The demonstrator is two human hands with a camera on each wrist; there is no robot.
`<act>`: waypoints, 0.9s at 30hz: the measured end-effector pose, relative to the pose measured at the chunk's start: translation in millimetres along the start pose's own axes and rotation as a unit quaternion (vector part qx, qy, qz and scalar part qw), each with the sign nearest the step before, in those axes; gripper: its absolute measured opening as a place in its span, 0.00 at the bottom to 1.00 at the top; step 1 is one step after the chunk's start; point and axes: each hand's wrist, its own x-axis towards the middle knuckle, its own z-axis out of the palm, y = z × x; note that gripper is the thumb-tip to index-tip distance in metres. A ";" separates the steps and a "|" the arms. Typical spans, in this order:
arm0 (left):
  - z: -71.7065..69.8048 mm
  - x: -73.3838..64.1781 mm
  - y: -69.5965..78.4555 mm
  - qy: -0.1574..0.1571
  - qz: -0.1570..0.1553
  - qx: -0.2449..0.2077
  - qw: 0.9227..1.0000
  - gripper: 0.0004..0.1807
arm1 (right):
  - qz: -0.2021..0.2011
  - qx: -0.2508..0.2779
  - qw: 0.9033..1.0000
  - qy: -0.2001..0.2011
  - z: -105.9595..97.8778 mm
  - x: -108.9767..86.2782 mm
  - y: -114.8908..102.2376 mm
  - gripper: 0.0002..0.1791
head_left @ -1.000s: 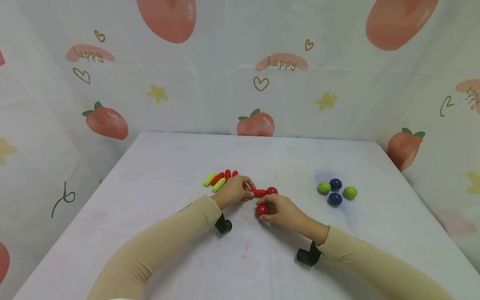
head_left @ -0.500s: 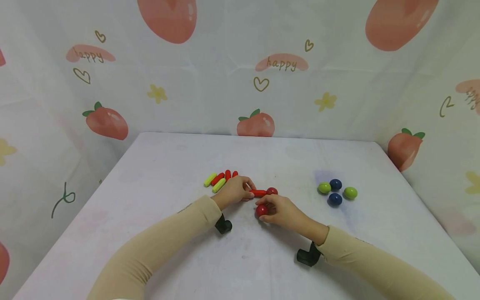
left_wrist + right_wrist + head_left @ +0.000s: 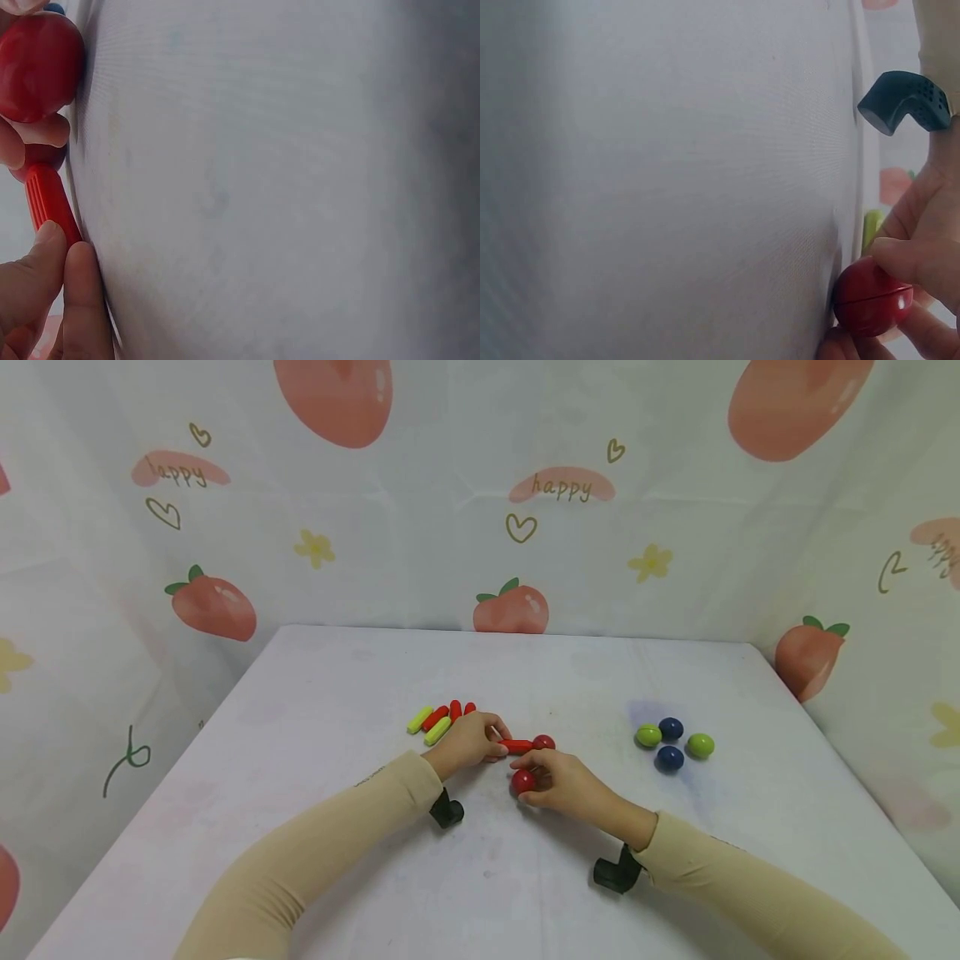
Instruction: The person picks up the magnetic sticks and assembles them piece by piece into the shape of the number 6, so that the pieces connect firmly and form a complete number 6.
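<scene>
While hands [image 3: 525, 760] work, four balls [image 3: 670, 743] right

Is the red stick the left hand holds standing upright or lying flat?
Lying flat: the red stick lies on the table, pinched by the left hand.

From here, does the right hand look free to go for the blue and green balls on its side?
Probably not yet: the right hand grips a red ball. The path to the blue and green balls across the table looks bare.
</scene>
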 end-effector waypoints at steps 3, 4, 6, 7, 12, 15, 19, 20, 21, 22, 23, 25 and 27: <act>0.4 0.6 -0.1 -0.001 0.001 0.001 1.000 0.08 | 0.002 -0.001 1.000 0.001 0.3 -0.2 -0.3 0.21; 0.4 0.6 -0.3 -0.001 0.002 0.002 1.000 0.08 | 0.004 -0.001 1.000 0.002 0.4 -0.4 -0.5 0.21; 0.3 0.4 -0.7 -0.001 0.004 0.004 1.000 0.09 | 0.007 0.000 1.000 0.003 0.2 -0.6 -0.7 0.21; 0.2 0.4 -1.0 -0.001 0.006 0.005 1.000 0.09 | 0.008 0.000 1.000 0.003 0.0 -0.6 -0.7 0.21; 0.0 0.4 -1.3 -0.001 0.008 0.008 1.000 0.08 | 0.008 -0.002 1.000 -0.001 -0.6 -0.4 -0.1 0.21; 0.1 0.8 -1.0 -0.001 0.008 0.008 1.000 0.08 | 0.003 -0.006 1.000 -0.001 -0.7 0.0 -0.1 0.21; 0.0 1.0 -1.0 -0.001 0.009 0.009 1.000 0.08 | 0.004 -0.006 1.000 0.001 -1.0 0.3 -0.4 0.21; 0.0 1.0 -1.2 -0.001 0.009 0.010 1.000 0.08 | 0.004 -0.005 1.000 0.001 -1.0 0.4 -0.3 0.21; -0.1 1.0 -1.4 -0.001 0.009 0.010 1.000 0.08 | 0.002 -0.005 1.000 0.001 -1.1 0.3 -0.4 0.21; -0.1 1.0 -1.6 -0.001 0.008 0.010 1.000 0.08 | 0.003 -0.003 1.000 0.000 -1.1 0.4 -0.3 0.21; 0.0 1.2 -1.7 -0.001 0.007 0.008 1.000 0.08 | 0.003 -0.001 1.000 -0.001 -1.1 0.4 -0.3 0.21; 0.6 1.8 -2.3 -0.001 0.006 0.007 1.000 0.08 | 0.002 0.005 1.000 -0.005 -2.1 0.1 -0.3 0.22; 0.9 2.0 -2.8 -0.001 0.005 0.004 1.000 0.08 | -0.004 0.010 1.000 -0.009 -5.0 -0.6 -0.9 0.22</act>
